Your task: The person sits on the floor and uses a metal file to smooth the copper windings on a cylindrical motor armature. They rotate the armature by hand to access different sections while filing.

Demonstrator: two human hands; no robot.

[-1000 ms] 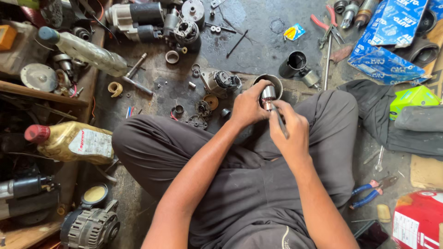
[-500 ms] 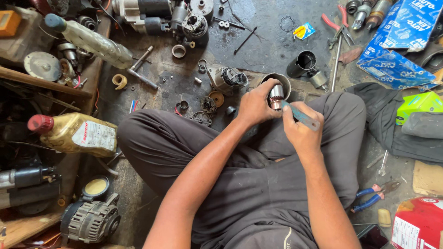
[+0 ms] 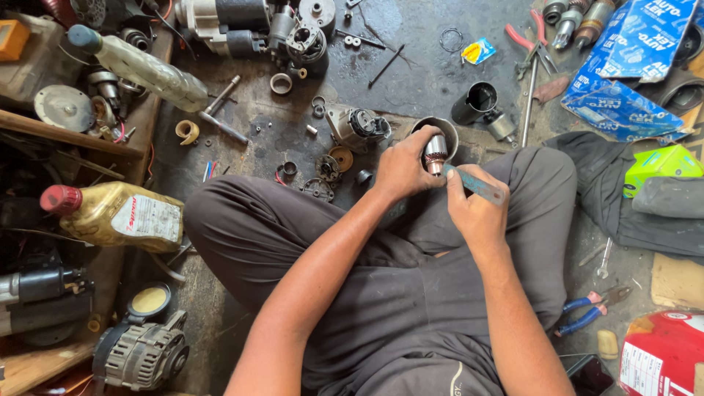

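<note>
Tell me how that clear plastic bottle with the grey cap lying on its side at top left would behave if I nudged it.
The clear plastic bottle with the grey cap lies on its side and looks round, so it would probably roll. The wooden ledge and metal parts beside it might stop it quickly. Being thin plastic, it likely dents when squeezed and feels fairly light.

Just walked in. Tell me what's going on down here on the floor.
A person sits cross-legged on a grimy workshop floor. The left hand grips a motor armature with copper windings, held over a round metal housing. The right hand holds a flat blue-grey strip, its tip against the armature's lower end. Spread around are a yellow oil bottle, an alternator, red-handled pliers, blue-handled pliers and small loose parts.
</note>
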